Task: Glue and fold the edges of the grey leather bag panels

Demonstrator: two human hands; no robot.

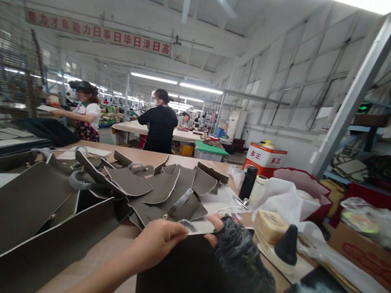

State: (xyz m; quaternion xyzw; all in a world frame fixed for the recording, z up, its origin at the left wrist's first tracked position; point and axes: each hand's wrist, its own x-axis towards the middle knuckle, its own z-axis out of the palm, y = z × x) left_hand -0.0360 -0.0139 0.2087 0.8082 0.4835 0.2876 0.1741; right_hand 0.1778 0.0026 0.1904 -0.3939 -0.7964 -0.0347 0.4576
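Observation:
Low in front of me, a dark leather-like bag panel (180, 275) hangs between my hands, its notched lower edge over a white sheet. My left hand (160, 242) pinches its upper edge between thumb and fingers. At the upper right, my right hand (236, 257), in a dark grey fingerless glove, has its bare fingertips closed on the same pale edge. A strip in clear wrap shows between the hands. Just beyond lies a heap of grey-brown bag panels (158, 185), several with plastic-wrapped handles (79, 180) and small gold-coloured fittings.
Larger panels (18, 206) cover the table's left side. To the right are a black bottle (248, 183), a white bottle (258, 190), a yellowish block (270, 224), a black cone-shaped object (287, 246) and a cardboard box (368, 258). Co-workers (161, 122) stand farther back.

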